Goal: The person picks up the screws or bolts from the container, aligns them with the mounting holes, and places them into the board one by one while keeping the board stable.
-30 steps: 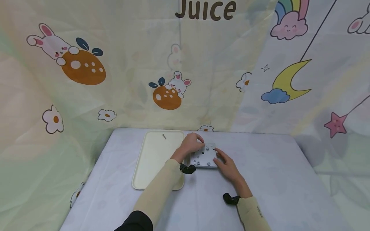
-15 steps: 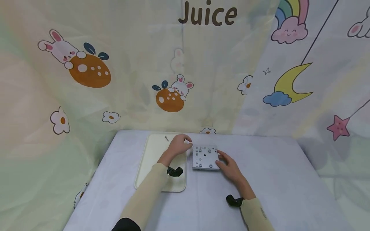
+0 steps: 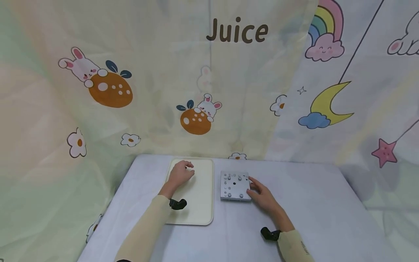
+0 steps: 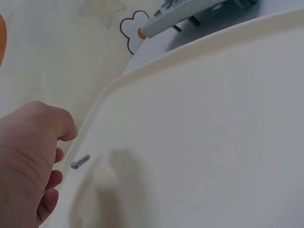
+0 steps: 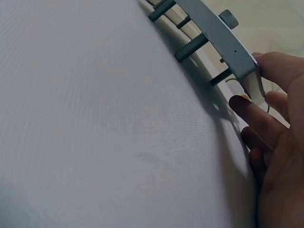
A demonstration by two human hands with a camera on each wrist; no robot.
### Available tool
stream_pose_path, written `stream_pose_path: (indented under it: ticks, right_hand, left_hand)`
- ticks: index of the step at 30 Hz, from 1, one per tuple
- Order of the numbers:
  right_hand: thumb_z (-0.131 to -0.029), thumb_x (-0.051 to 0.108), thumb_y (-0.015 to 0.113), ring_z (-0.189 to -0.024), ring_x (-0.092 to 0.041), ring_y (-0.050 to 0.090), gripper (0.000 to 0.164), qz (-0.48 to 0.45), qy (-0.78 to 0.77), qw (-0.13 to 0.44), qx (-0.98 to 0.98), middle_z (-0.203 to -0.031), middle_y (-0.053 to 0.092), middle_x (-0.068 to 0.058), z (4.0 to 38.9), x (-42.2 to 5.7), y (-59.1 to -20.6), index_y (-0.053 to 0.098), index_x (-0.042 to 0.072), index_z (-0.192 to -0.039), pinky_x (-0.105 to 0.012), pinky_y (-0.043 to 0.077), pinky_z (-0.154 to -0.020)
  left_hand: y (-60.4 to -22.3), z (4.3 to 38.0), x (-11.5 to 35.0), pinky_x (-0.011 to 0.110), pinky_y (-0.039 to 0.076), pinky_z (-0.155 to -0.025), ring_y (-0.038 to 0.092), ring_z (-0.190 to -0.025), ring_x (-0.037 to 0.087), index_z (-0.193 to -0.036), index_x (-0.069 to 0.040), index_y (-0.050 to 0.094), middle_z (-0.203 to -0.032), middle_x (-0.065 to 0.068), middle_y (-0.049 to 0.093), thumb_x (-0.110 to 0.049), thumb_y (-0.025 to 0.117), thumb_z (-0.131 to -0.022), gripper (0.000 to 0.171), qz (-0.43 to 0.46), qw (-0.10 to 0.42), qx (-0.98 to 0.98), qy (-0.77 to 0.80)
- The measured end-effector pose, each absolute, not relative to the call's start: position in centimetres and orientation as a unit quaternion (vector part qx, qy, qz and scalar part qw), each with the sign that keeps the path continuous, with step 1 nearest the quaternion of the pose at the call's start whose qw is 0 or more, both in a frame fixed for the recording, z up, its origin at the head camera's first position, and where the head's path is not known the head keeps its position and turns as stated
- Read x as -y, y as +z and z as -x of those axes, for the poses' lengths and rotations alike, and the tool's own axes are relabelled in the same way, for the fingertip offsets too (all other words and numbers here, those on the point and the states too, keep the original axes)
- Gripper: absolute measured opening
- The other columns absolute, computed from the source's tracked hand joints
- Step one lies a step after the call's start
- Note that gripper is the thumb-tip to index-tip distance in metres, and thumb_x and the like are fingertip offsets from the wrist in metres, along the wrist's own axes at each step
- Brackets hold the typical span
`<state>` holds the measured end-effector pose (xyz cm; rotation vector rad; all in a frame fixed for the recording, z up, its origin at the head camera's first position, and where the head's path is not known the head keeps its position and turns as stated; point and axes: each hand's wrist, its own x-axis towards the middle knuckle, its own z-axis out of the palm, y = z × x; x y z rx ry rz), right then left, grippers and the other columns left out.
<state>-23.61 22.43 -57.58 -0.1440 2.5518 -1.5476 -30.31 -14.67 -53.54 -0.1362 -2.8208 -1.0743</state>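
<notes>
A square silver metal plate [image 3: 235, 189] with several holes and screw heads stands on the table. In the right wrist view, threaded screws [image 5: 192, 46] stick out below its underside. My right hand [image 3: 265, 199] holds the plate by its right edge, thumb at the corner and fingers along the side. My left hand [image 3: 179, 174] is over the far part of the cream tray [image 3: 200, 209], fingers loosely bent and holding nothing. A small metal screw [image 4: 80, 161] lies on the tray just beside its fingertips in the left wrist view; in the head view the hand mostly covers it.
The tray lies left of the plate, with a raised rim [image 4: 190, 47] between them. A white cloth [image 3: 235, 233] covers the table. Behind the far edge hangs a printed curtain [image 3: 157, 91] with cartoon figures.
My left hand has moved left from the plate to over the screw on the tray. The right hand has stayed at the plate's right edge. The head view has tilted slightly upward.
</notes>
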Motion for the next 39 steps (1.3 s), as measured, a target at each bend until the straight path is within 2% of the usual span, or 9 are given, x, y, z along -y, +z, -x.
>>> stream_pose_path:
  ticks: [6,11,20,24,27,31,35,39]
  right_hand:
    - [-0.092,0.034,0.068,-0.137,-0.033,0.034,0.067,0.052,-0.524,0.068,-0.848,-0.126,0.061,-0.011,23.2,-22.5,-57.4,0.037,0.019,-0.15,-0.058,0.015,-0.111]
    - [-0.091,0.034,0.068,-0.136,-0.033,0.035,0.067,0.063,-0.529,0.066,-0.844,-0.124,0.063,-0.01,23.0,-22.4,-57.6,0.039,0.018,-0.149,-0.058,0.015,-0.111]
    - [-0.092,0.04,0.066,-0.134,-0.03,0.04,0.066,0.051,-0.53,0.07,-0.844,-0.127,0.061,-0.007,23.0,-22.4,-58.0,0.038,0.024,-0.149,-0.057,0.018,-0.111]
    - [-0.091,0.042,0.066,-0.135,-0.029,0.038,0.067,0.052,-0.527,0.068,-0.845,-0.127,0.061,-0.006,23.2,-22.4,-58.0,0.038,0.025,-0.149,-0.057,0.017,-0.111]
    - [-0.09,0.043,0.067,-0.135,-0.029,0.038,0.067,0.048,-0.529,0.069,-0.844,-0.126,0.061,-0.006,23.2,-22.6,-58.0,0.038,0.025,-0.149,-0.056,0.017,-0.112]
    - [-0.089,0.041,0.069,-0.134,-0.03,0.039,0.068,0.043,-0.53,0.07,-0.844,-0.124,0.062,-0.005,23.0,-22.8,-58.0,0.04,0.024,-0.148,-0.056,0.018,-0.111]
    - [-0.089,0.041,0.07,-0.134,-0.03,0.04,0.067,0.043,-0.531,0.067,-0.843,-0.123,0.063,-0.005,22.8,-22.7,-58.0,0.041,0.024,-0.147,-0.057,0.018,-0.111]
    - [-0.089,0.042,0.069,-0.134,-0.029,0.04,0.066,0.046,-0.532,0.058,-0.843,-0.124,0.063,-0.004,23.1,-22.5,-57.9,0.042,0.025,-0.147,-0.057,0.018,-0.111]
  left_hand:
    - [-55.6,30.2,14.8,0.042,0.049,-0.084,0.06,-0.096,0.027,-0.102,-0.005,0.07,-0.103,0.009,0.065,-0.015,0.07,-0.084,0.021,0.042,0.097,0.925,-0.366]
    - [-56.8,30.1,14.4,0.042,0.048,-0.085,0.06,-0.098,0.029,-0.107,0.0,0.069,-0.102,0.012,0.063,-0.018,0.072,-0.085,0.028,0.002,0.118,0.915,-0.385]
    - [-55.4,31.7,14.9,0.044,0.049,-0.084,0.061,-0.098,0.027,-0.109,-0.001,0.069,-0.109,0.012,0.066,-0.021,0.064,-0.089,0.029,-0.063,0.064,0.909,-0.406]
    - [-54.7,32.5,15.2,0.04,0.049,-0.077,0.06,-0.083,0.02,-0.097,-0.003,0.069,-0.096,0.008,0.066,-0.026,0.066,-0.089,0.024,-0.068,0.052,0.915,-0.395]
    - [-54.6,33.0,15.1,0.038,0.044,-0.066,0.052,-0.069,0.019,-0.084,-0.002,0.065,-0.078,0.006,0.058,-0.028,0.065,-0.09,0.027,-0.069,0.031,0.917,-0.393]
    - [-54.8,33.3,14.9,0.037,0.047,-0.064,0.057,-0.07,0.018,-0.083,-0.004,0.07,-0.077,0.003,0.062,-0.033,0.068,-0.088,0.029,-0.087,0.023,0.926,-0.366]
    - [-55.1,33.8,14.8,0.04,0.052,-0.067,0.065,-0.075,0.021,-0.087,-0.009,0.076,-0.084,0.002,0.071,-0.039,0.071,-0.085,0.03,-0.1,0.04,0.935,-0.339]
    - [-55.1,34.9,15.0,0.039,0.051,-0.061,0.064,-0.067,0.02,-0.078,-0.012,0.077,-0.075,0.001,0.07,-0.035,0.072,-0.084,0.025,-0.097,0.042,0.936,-0.334]
